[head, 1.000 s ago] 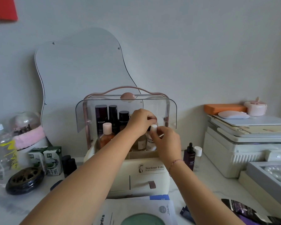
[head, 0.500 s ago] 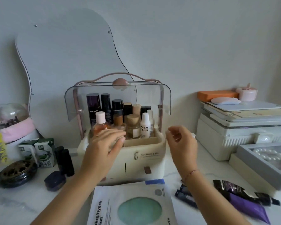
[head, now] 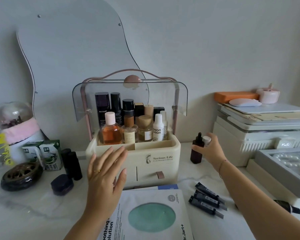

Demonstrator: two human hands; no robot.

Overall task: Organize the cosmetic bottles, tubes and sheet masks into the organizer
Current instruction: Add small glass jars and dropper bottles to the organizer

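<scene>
hands: left splayed, empty, before organizer | right seemingly gripping dropper bottle beside it

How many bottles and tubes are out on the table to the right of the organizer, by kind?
Dark dropper bottle: 1
White-capped bottle: 1
Small dark tubes: 3
Larger dark tube: 1
Total: 6
</scene>
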